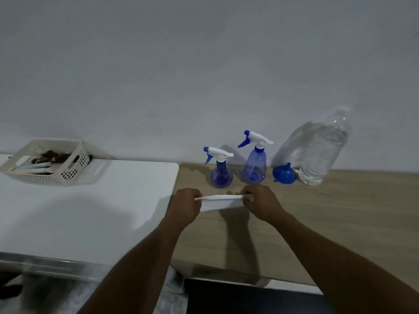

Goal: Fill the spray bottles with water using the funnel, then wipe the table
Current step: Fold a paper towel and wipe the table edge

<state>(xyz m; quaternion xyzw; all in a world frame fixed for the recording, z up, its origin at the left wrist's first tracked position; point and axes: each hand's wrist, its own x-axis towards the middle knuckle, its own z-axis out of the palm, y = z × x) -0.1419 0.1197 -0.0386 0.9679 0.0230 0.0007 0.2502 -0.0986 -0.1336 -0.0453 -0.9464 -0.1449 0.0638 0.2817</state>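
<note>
Both my hands hold a white cloth [221, 202] stretched between them above the wooden table [340, 218]. My left hand [184, 206] grips its left end, my right hand [260, 203] its right end. Just behind the cloth stand two blue spray bottles with white and blue trigger heads: a small round one [221, 175] and a taller one [255, 165]. A blue funnel [284, 175] lies on its side to the right of them. Beside it stands a large clear water bottle [317, 152].
A white table [79, 207] adjoins the wooden one on the left. A cream perforated basket [68, 173] with several items sits at its back left. A plain wall rises behind everything. Wet patches [197, 169] show on the wood near the spray bottles.
</note>
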